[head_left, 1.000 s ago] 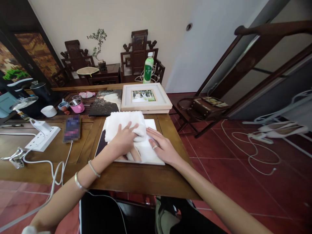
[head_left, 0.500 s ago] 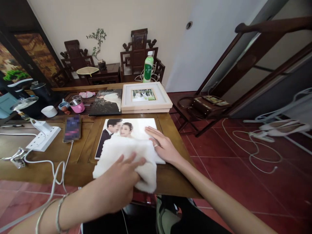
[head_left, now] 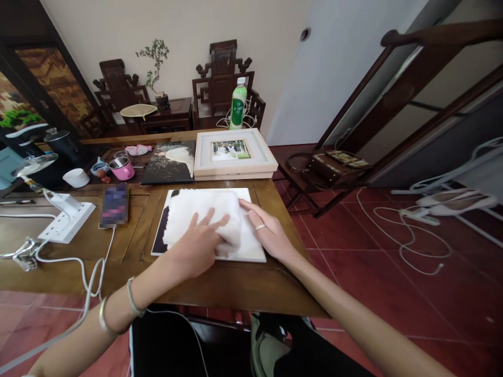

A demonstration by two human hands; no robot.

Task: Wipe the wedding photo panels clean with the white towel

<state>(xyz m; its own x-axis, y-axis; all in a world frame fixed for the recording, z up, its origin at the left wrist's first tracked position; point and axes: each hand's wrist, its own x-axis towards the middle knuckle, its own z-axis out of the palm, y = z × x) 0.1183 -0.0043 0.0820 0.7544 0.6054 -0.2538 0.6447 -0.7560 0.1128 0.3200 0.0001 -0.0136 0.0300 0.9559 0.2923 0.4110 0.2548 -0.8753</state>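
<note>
A large wedding photo print (head_left: pixel 251 252) lies flat on the wooden table (head_left: pixel 236 288) in front of me. A white cloth (head_left: pixel 200 212) covers most of the print. My left hand (head_left: pixel 198 246) presses on the cloth with fingers spread flat. My right hand (head_left: pixel 265 233), a ring on one finger, rests flat on the print's right edge beside the cloth, fingers stretched out.
Behind the print lie a white framed photo (head_left: pixel 233 154) and a dark photo print (head_left: pixel 168 163). A phone (head_left: pixel 113 205), a power strip (head_left: pixel 63 222) with cables, a pink cup (head_left: pixel 122 170) and a white bowl (head_left: pixel 76 178) sit at the left. A green bottle (head_left: pixel 238 104) stands behind. Cables lie on the red floor (head_left: pixel 401 230).
My left hand pulled the cloth down off the print to the table's near edge, then pushed it back up over the picture. My right hand stayed on the print's right edge.
</note>
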